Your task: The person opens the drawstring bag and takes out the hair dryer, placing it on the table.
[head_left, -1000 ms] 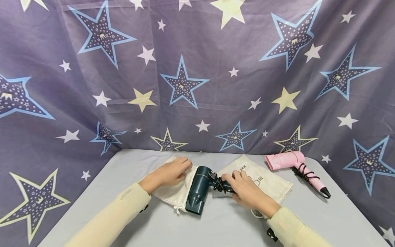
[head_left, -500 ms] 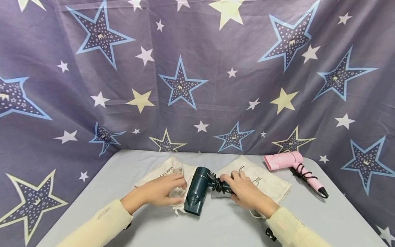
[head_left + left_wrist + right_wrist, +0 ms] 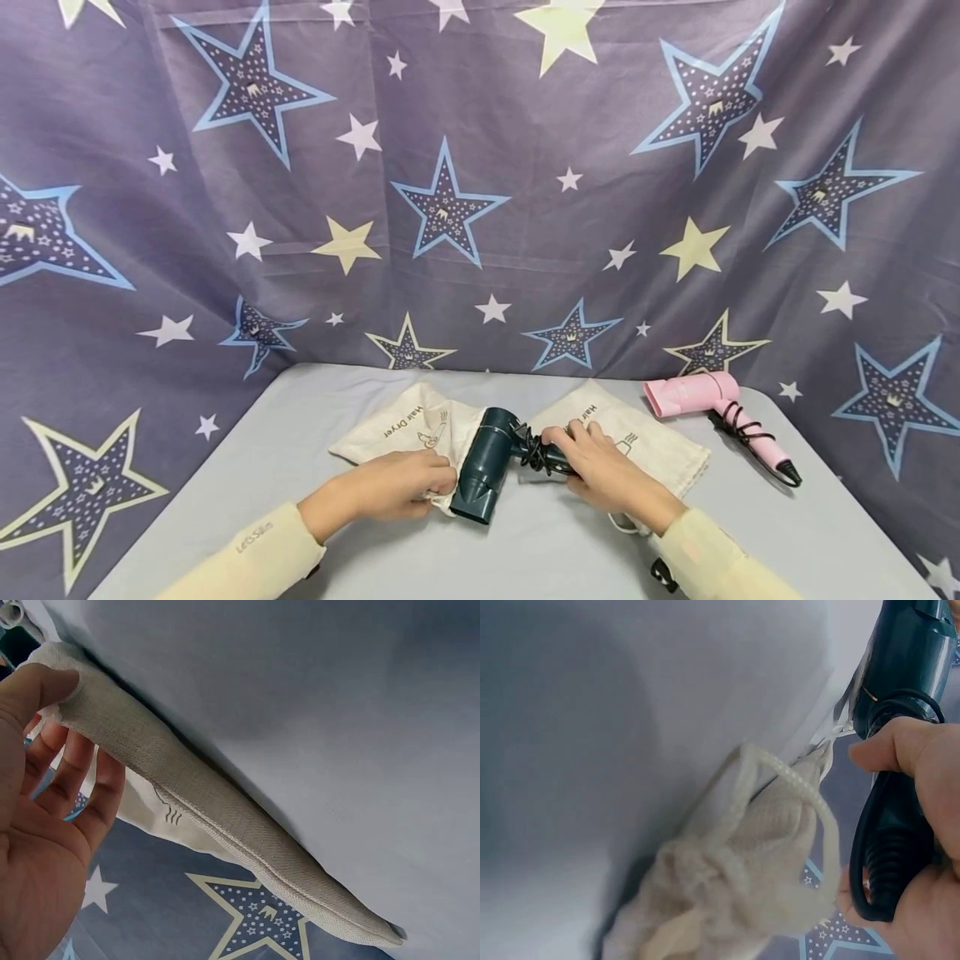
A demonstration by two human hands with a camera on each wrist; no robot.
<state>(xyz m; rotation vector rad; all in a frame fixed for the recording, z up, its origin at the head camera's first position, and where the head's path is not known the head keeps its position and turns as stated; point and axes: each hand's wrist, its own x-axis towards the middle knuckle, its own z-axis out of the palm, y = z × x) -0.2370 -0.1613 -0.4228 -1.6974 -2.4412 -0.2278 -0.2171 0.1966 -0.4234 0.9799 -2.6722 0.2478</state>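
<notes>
My right hand [image 3: 603, 471] grips the handle of a dark green hair dryer [image 3: 487, 458], its black cord wound around that handle. The dryer's barrel lies at the mouth of the left cloth bag [image 3: 390, 425], a cream pouch printed "Hair Dryer". At the mouth's near corner my left hand [image 3: 401, 486] pinches the fabric. In the left wrist view the thumb lies over the bag's edge [image 3: 187, 776] with the fingers beneath. The right wrist view shows the dryer handle [image 3: 900, 847] within the curled right hand.
A second cream bag [image 3: 671, 454] lies flat beyond my right hand, its drawstring [image 3: 821, 817] looped near the wrist. At the back right of the grey tabletop [image 3: 570, 550] rests a pink hair dryer [image 3: 693, 394] with a black cord. A star-patterned curtain [image 3: 480, 108] hangs behind.
My left hand let go of the left bag's far side, moved toward me and now pinches its near corner, uncovering the print. The right hand keeps its hold on the dark green hair dryer.
</notes>
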